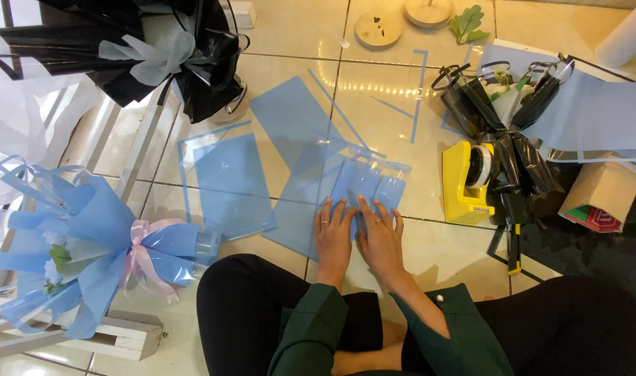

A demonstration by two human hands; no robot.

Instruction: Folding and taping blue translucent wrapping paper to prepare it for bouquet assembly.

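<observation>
Both hands flat and open, left hand (332,235) and right hand (380,237) side by side pressing down a folded blue wrapping sheet (363,182) on the floor, yellow tape dispenser (464,182) just off to the right.

Pretty bright shot overall, even indoor light coming from above. The glossy floor tiles (374,97) throw a string of glare spots around 12 o'clock, near the wooden discs (378,29). At 9 and 10 o'clock the white wrap (12,132) is nearly blown out. Shadows are soft, darkest at 4 o'clock. Wide-angle bend shows at the edges. Focus is decent in the middle, slightly soft toward the corners.
</observation>
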